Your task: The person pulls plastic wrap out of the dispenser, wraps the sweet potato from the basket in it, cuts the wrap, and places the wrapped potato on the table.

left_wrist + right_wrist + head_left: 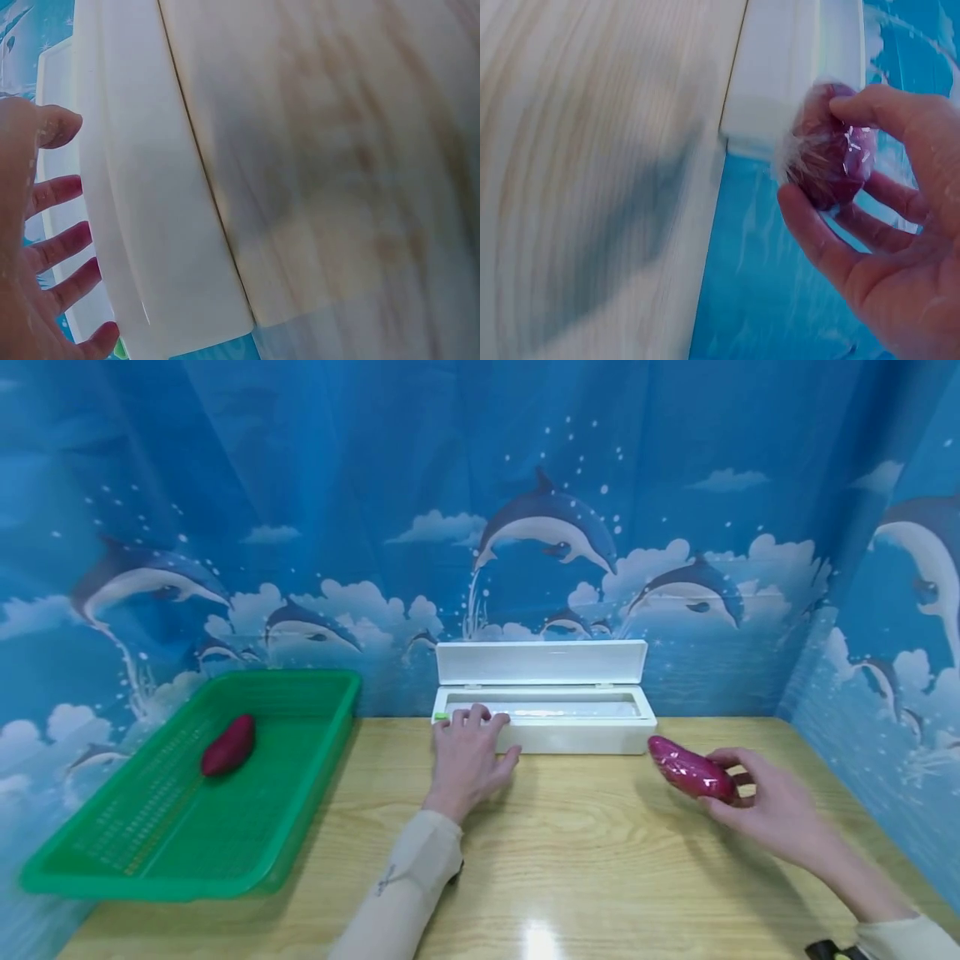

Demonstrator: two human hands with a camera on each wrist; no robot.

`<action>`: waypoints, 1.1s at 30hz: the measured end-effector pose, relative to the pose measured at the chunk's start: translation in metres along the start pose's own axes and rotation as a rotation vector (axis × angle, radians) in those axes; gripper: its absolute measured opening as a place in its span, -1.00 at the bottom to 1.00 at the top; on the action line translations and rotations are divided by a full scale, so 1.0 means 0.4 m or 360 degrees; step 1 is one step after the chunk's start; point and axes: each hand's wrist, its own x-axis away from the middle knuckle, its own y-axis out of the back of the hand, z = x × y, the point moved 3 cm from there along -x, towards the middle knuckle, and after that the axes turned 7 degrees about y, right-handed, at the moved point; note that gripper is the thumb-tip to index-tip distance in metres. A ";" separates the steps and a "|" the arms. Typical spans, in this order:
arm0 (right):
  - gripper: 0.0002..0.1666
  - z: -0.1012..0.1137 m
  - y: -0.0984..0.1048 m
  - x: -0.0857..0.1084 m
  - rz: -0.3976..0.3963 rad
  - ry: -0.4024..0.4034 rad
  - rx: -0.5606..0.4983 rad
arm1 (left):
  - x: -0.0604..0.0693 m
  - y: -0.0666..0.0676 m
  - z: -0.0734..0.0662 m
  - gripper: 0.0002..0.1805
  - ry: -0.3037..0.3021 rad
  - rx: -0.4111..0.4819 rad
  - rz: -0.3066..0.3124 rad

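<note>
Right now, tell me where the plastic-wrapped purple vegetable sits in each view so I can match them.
Head: the wrapped vegetable is right of centre, held in the right hand.
Left wrist: not in this picture.
Right wrist: right of centre, slightly above mid-height, in that hand's grasp.
Shared landmark: the white box, near centre in head, left side in left wrist, top in right wrist.

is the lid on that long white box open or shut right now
Open: the lid stands raised behind the white box, exposing its inside.
</note>
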 end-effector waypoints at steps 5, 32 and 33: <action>-0.26 -0.062 0.037 0.019 -0.0082 -0.0086 0.0099 | -0.002 -0.003 -0.001 -0.43 0.0006 -0.0058 0.0032; -0.30 -0.246 0.059 -0.023 0.0058 -0.0205 0.0442 | -0.009 0.015 -0.008 -0.44 0.0053 -0.0111 0.0181; -0.29 -0.250 0.058 -0.024 0.0075 -0.0204 0.0446 | -0.009 0.015 -0.008 -0.44 0.0051 -0.0113 0.0181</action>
